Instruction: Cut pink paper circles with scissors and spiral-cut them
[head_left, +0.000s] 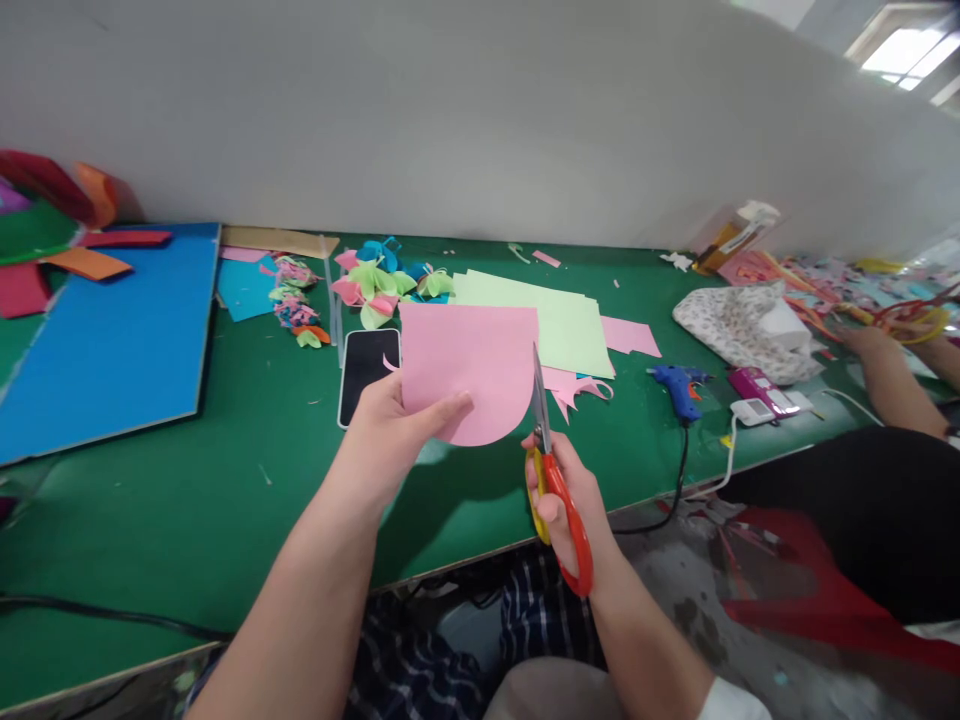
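A sheet of pink paper with a rounded lower edge is held up over the table in my left hand, thumb on its face and the other fingers behind it. My right hand grips scissors with one red and one yellow handle. Their blades point upward along the right edge of the pink paper. A phone with a dark screen lies partly behind my left hand. Beyond the pink paper rests a stack of pale green paper, with pink offcuts beside it.
On the green table lie folded paper flowers, a blue board, a blue glue gun with its cord and a floral cloth. At the right, a co-worker's hands hold orange-and-yellow scissors.
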